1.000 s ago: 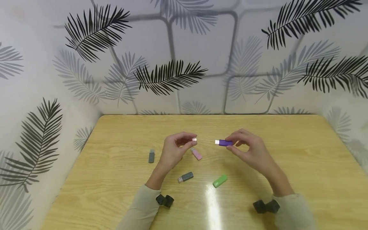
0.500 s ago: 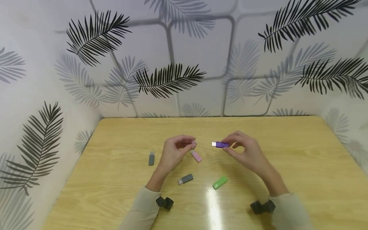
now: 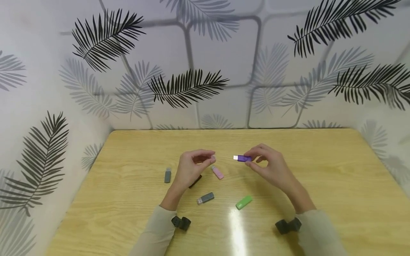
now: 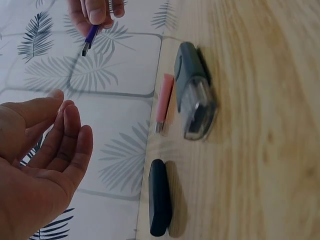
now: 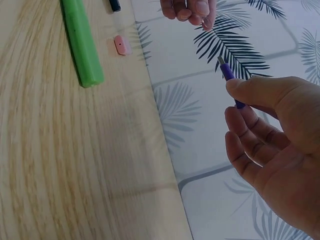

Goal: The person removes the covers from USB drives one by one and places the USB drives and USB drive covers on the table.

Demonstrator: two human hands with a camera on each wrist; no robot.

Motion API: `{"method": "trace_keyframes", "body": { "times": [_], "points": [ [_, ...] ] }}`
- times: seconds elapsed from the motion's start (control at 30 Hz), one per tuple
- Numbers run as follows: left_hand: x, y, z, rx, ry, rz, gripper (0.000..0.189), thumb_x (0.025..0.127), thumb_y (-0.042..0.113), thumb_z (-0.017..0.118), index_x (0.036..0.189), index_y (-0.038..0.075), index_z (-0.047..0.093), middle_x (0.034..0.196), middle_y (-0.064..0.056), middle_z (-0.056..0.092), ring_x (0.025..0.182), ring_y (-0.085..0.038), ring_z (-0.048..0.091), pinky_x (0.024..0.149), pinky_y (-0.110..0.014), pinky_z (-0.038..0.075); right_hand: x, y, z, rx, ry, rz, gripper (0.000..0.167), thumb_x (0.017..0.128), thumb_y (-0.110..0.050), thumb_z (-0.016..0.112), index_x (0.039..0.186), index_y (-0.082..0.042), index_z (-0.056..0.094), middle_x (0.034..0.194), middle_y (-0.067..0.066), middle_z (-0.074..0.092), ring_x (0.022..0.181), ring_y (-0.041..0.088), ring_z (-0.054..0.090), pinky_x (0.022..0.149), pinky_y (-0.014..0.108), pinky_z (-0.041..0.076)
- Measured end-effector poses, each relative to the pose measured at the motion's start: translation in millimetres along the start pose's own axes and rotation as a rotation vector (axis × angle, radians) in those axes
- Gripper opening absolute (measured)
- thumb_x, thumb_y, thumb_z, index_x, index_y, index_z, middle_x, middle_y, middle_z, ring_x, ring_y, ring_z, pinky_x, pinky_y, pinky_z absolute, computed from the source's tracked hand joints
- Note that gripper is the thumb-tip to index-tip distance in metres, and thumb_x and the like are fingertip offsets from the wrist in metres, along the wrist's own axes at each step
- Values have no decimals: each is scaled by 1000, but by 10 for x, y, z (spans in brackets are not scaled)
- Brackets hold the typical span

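Note:
My right hand (image 3: 272, 165) pinches a purple USB stick (image 3: 243, 158) between thumb and fingers, above the table. Its bare metal plug points left, toward the other hand. Facing it, my left hand (image 3: 189, 169) pinches a small clear cap (image 3: 213, 156) at the fingertips, mostly covered by them. A gap separates cap and plug. In the right wrist view, the purple stick (image 5: 228, 72) shows beyond the thumb. A pink USB stick (image 3: 218, 173) lies on the table just below the left fingertips, and a black stick (image 3: 195, 181) is partly hidden beneath that hand.
On the wooden table (image 3: 320, 170) lie a grey USB stick (image 3: 168, 175) at left, another grey one (image 3: 206, 198) nearer the front, and a green one (image 3: 244, 202) right of it. A leaf-patterned wall (image 3: 224, 106) stands behind the far edge.
My right hand has moved left with the purple USB stick, narrowing the gap to the left hand. The clear cap has turned in my left fingertips. More of the black stick shows.

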State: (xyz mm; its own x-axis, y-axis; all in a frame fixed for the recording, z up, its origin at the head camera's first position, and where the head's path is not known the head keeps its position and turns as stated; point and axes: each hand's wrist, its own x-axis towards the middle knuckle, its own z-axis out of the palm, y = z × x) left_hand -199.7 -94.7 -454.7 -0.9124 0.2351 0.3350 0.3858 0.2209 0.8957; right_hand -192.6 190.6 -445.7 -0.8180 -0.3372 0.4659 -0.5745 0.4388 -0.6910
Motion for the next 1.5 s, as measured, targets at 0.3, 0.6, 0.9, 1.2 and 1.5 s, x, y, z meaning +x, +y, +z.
{"method": "trace_keyframes", "body": {
  "times": [0.3,0.6,0.9,1.2,1.5],
  "points": [
    [57,-21,-85,-8,-26,-34,21,92,5,77,112,-1,77,105,-15,76,94,-28,73,84,-34,59,36,45,52,-12,3,26,21,85,4,81,103,-5,76,100,2,70,86,16,68,71,34,60],
    [152,-53,-90,42,-22,-86,20,94,11,76,111,0,77,102,-6,76,90,-17,72,78,-27,57,137,110,84,-8,1,46,18,87,0,80,104,-4,76,102,4,70,88,18,68,71,33,59],
    [315,-16,-17,60,-32,-88,21,94,14,76,112,3,78,105,-7,77,93,-20,72,82,-33,58,217,174,100,39,43,98,19,88,0,80,106,-2,76,101,9,72,89,24,68,72,28,59],
    [485,-73,26,138,-7,-85,21,95,13,76,112,2,78,103,-7,77,92,-19,72,81,-33,59,328,284,158,43,53,125,18,87,2,80,105,-1,76,100,10,71,89,23,67,72,29,58],
    [624,-96,38,154,0,-95,17,93,14,77,108,5,79,100,-7,77,92,-21,72,77,-32,58,421,365,201,32,52,174,17,89,1,79,105,1,76,103,14,71,91,28,67,73,30,59]
  ]
}}
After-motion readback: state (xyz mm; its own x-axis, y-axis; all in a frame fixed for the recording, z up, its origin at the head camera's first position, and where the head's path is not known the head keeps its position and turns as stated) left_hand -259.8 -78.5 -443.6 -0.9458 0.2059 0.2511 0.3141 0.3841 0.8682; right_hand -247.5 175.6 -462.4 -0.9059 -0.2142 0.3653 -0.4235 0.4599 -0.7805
